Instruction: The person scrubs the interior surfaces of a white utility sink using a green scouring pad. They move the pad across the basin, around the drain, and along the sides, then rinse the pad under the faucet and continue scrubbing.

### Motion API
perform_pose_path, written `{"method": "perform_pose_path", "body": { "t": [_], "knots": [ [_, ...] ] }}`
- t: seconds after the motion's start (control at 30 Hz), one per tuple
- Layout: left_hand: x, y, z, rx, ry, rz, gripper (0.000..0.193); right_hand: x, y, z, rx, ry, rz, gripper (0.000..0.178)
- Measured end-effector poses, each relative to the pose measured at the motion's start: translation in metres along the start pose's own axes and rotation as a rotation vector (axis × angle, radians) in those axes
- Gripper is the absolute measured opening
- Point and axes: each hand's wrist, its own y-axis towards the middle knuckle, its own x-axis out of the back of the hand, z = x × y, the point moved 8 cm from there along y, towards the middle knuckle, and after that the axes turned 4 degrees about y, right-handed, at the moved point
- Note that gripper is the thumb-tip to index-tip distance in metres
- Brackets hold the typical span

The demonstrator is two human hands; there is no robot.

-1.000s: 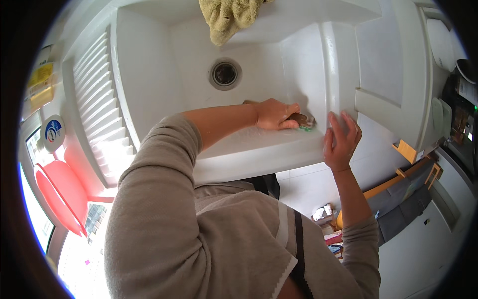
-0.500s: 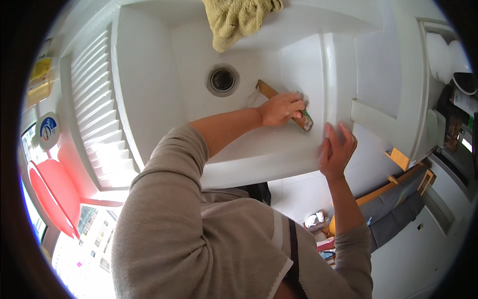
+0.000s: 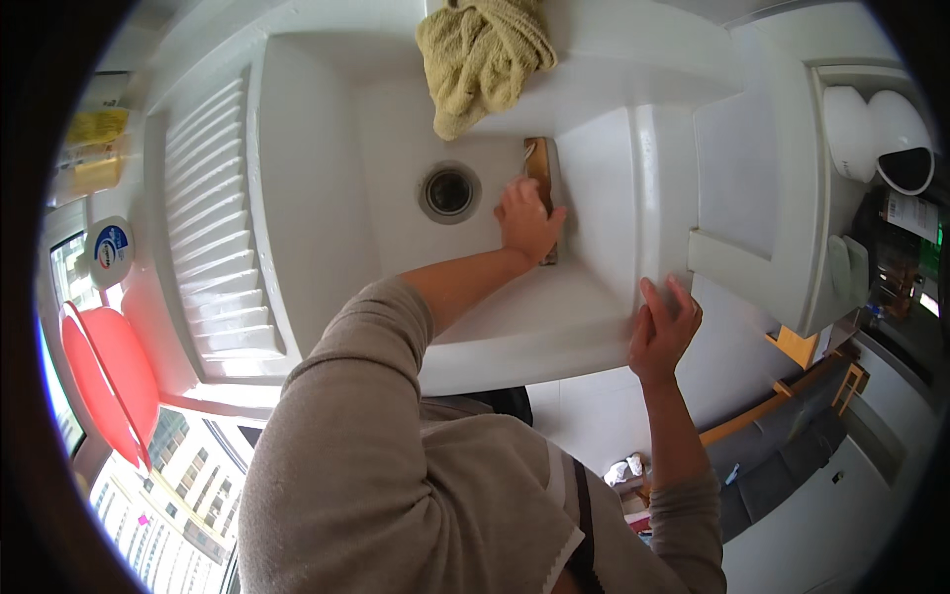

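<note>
My left hand (image 3: 527,224) is down in the white sink (image 3: 426,358), laid across a narrow brown bar (image 3: 537,164) that looks wooden. The fingers bend to one side of the bar and the thumb sits at its other side, so the hand appears closed round it. The middle of the bar is hidden under the hand. Just left of it is the round drain (image 3: 449,192). My right hand (image 3: 664,327) is at the sink's front right corner, its fingers apart and holding nothing; whether it touches the rim I cannot tell.
A crumpled yellowish towel (image 3: 483,61) hangs over the sink's back edge. Ribbed washboard slats (image 3: 213,223) line the left side. Beyond them are a pink plastic object (image 3: 114,371), a round-labelled container (image 3: 109,252) and a yellow bottle (image 3: 94,148). A shelf with white containers (image 3: 871,139) stands right.
The brown bar has turned from slanting to nearly front-to-back and shifted left, with my left hand over it. My right hand stays by the corner. The whole view has shifted a little.
</note>
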Motion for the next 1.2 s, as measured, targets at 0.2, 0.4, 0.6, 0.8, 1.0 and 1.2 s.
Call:
{"method": "perform_pose_path", "body": {
  "t": [0.2,0.4,0.6,0.8,1.0,1.2],
  "knots": [
    [-0.045,0.02,0.008,0.215,-0.061,0.167,0.052,0.002,0.0,0.0,-0.004,-0.017,-0.006,0.035],
    [-0.061,0.028,-0.005,0.322,-0.792,-0.081,0.034,0.002,-0.001,0.0,-0.006,-0.01,-0.004,0.035],
    [-0.06,0.029,0.003,0.425,-0.672,-0.209,0.036,0.004,-0.004,0.002,-0.003,-0.026,-0.001,0.035],
    [-0.028,-0.003,-0.067,0.519,-0.987,-0.085,0.039,0.002,-0.001,-0.001,-0.02,-0.028,-0.01,0.037],
    [-0.03,0.022,-0.041,0.506,-0.69,-0.242,0.039,0.002,0.003,0.003,-0.042,-0.035,-0.02,0.036],
    [-0.036,0.0,-0.062,0.547,-0.755,-0.151,0.04,0.001,0.001,0.004,-0.041,-0.077,-0.031,0.034]
  ]
}}
